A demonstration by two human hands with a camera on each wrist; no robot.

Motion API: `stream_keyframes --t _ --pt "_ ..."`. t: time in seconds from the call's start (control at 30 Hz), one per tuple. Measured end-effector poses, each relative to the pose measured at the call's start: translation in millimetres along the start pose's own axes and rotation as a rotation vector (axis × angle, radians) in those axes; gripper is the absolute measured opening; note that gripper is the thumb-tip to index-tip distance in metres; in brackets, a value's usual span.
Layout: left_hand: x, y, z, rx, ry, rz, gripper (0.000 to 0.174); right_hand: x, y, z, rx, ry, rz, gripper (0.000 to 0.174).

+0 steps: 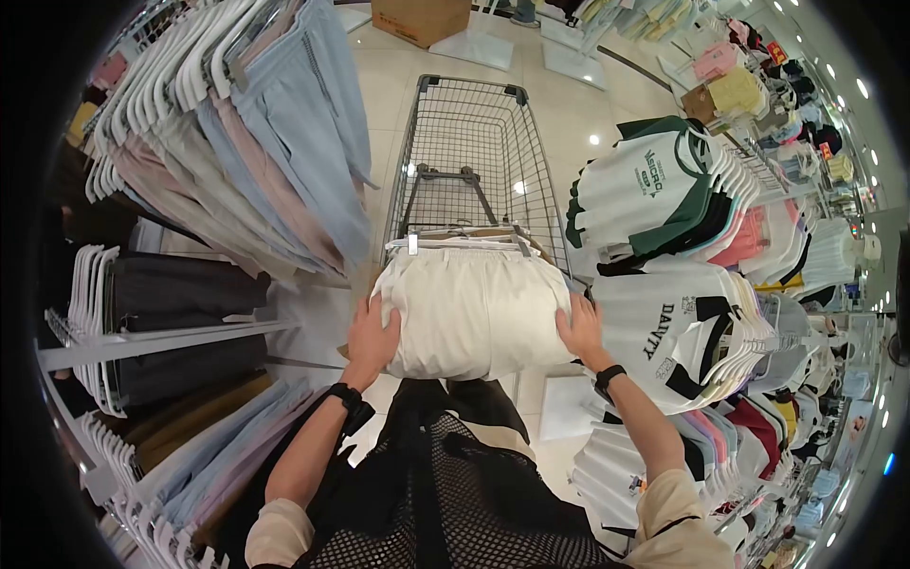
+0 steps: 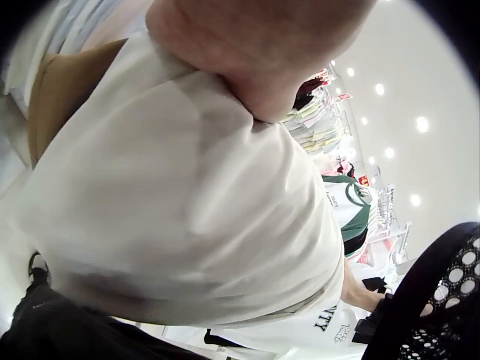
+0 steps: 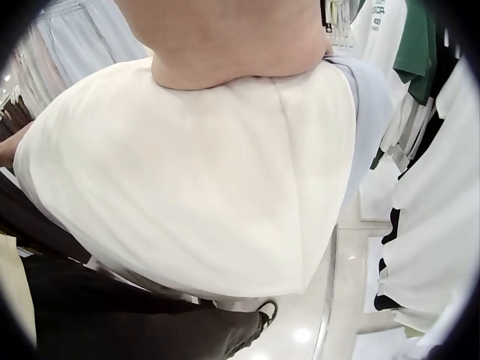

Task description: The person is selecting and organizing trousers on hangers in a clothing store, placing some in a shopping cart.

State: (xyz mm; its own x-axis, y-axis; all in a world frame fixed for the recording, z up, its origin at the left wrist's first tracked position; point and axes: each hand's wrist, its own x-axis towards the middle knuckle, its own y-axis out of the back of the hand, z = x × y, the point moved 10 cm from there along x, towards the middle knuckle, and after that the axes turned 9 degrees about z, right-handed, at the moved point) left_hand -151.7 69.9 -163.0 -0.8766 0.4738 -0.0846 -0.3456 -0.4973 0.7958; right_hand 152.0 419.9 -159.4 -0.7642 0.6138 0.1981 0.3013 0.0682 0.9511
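A stack of garments with cream elastic-waisted trousers (image 1: 479, 313) on top drapes over the near end of a wire shopping cart (image 1: 464, 114). White clip hangers (image 1: 464, 242) show along its far edge. My left hand (image 1: 375, 332) rests on the left side of the stack, thumb on the cream cloth. On the opposite side lies my right hand (image 1: 580, 328), fingers extended and pointing forward. In the right wrist view, a pale blue layer (image 3: 367, 112) peeks out under the cream cloth. A tan layer (image 2: 67, 90) shows beside it in the left wrist view.
Racks of hanging trousers (image 1: 303, 123) and dark garments (image 1: 190, 303) stand close on the left. Printed shirts (image 1: 654, 180) hang close on the right. A cardboard box (image 1: 422, 19) sits on the floor ahead, beyond the cart.
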Motion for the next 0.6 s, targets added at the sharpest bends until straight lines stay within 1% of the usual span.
stream_keyframes --t 0.07,0.17,0.27,0.37,0.47,0.6 --pt "0 3 2 -0.016 -0.007 0.002 0.051 3 -6 -1 -0.007 0.012 -0.068 0.05" --pt "1 6 6 -0.024 -0.029 0.041 0.048 7 -5 -3 0.024 -0.008 -0.056 0.05" --pt "1 5 5 0.0 0.013 0.018 0.045 8 -1 -4 0.055 -0.062 -0.067 0.05" --pt "1 3 5 0.046 0.018 -0.006 0.043 9 4 -5 0.101 -0.077 -0.045 0.049" --pt "2 3 7 0.063 0.027 -0.016 0.04 10 6 -5 0.11 -0.055 -0.029 0.053" --pt "1 0 7 0.083 0.033 -0.031 0.036 9 9 -5 0.13 -0.067 -0.016 0.051"
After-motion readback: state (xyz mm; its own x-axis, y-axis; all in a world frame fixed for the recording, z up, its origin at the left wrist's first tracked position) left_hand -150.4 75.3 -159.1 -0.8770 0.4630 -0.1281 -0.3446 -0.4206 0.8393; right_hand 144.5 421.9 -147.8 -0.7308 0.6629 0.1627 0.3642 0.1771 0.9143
